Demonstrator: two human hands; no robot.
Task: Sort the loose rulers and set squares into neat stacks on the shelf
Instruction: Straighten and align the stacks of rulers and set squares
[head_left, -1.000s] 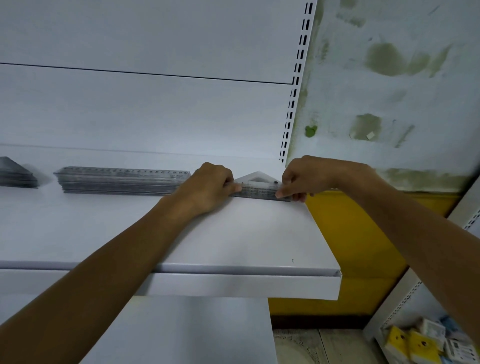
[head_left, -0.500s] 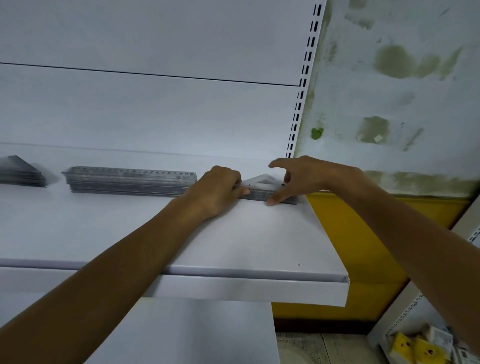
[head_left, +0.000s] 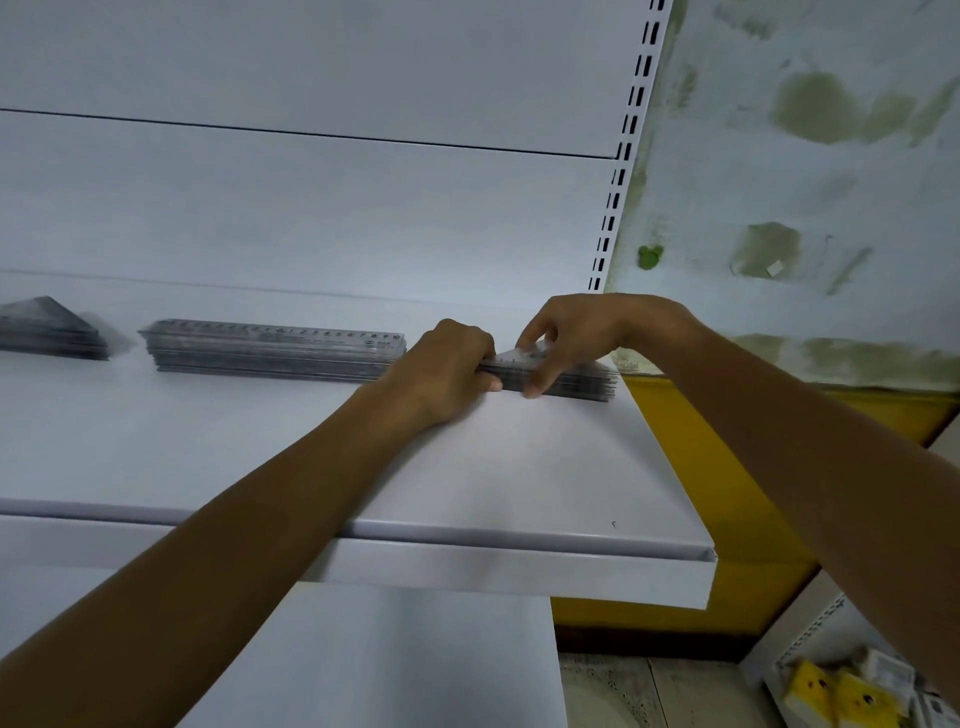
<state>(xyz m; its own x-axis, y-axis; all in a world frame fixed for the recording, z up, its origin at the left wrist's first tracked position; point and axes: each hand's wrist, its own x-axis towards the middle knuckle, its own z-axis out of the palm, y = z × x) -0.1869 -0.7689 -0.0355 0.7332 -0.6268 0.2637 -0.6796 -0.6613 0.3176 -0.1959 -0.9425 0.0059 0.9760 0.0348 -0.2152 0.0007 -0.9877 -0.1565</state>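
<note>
From the head camera, both hands are up on the white shelf (head_left: 519, 467), close together at its right end. The left hand (head_left: 447, 369) is curled against the left end of a stack of set squares (head_left: 587, 383), thumb on its front edge. The right hand (head_left: 571, 338) pinches the same stack, thumb in front, fingers on top. Just left lies a pile of rulers (head_left: 270, 348), and further left a second triangle pile (head_left: 47, 327). Yellow boxes (head_left: 852, 696) sit low on the right.
</note>
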